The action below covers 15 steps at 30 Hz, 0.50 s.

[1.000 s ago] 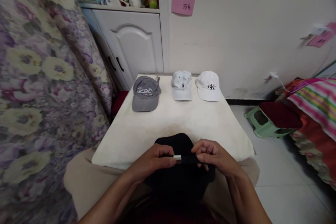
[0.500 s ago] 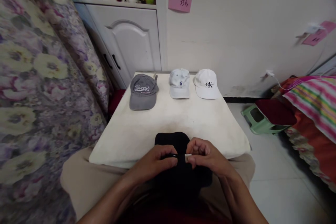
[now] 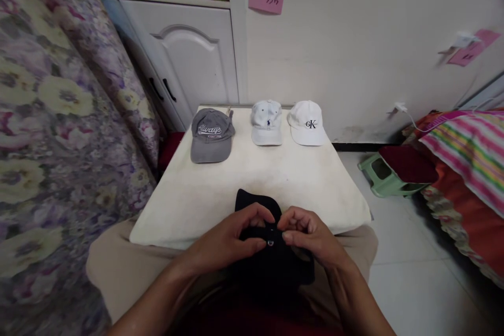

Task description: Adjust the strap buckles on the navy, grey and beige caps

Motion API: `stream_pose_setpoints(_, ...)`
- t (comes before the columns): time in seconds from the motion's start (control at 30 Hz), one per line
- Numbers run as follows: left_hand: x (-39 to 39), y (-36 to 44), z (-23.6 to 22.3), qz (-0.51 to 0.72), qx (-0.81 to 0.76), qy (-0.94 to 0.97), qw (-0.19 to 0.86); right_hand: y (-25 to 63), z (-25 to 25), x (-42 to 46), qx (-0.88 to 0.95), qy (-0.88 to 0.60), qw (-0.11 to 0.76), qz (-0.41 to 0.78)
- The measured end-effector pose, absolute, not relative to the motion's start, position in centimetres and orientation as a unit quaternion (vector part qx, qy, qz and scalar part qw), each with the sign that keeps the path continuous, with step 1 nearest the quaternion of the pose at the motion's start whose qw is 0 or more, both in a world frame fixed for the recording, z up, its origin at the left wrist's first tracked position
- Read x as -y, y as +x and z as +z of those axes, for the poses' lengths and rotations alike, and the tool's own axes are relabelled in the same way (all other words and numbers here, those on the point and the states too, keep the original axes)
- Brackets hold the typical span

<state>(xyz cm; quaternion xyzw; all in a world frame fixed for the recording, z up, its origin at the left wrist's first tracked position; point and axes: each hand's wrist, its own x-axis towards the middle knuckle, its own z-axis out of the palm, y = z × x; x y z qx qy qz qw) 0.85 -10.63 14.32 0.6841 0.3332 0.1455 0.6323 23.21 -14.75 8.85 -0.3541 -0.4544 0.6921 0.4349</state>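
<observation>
a seated person is handling a black cap [image 3: 271, 268] above the lap, its brim reaching over the near edge of a cloth-covered table [image 3: 220, 189]. the right hand [image 3: 311, 237] is pinching the cap's edge between thumb and forefinger; the left hand's [image 3: 236, 235] thumb and forefinger are standing apart, though whether they are gripping the dark fabric cannot be told. gray [image 3: 211, 151], pale blue [image 3: 266, 135] and white [image 3: 307, 135] caps are lying along the far side.
</observation>
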Motion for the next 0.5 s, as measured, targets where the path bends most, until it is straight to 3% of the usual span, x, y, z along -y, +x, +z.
stream_pose_setpoints(0.33, 11.6, -0.8, 13.8, 0.115, -0.398, 0.745, 0.522, 23.3, 8.4, 14.7, 0.455, -0.357, 0.428, 0.695)
stream_pose_setpoints(0.5, 11.4, -1.2, 14.1, 0.127, -0.383, 0.753, 0.52, 23.2, 8.5, 14.7, 0.463, -0.368, 0.431, 0.681)
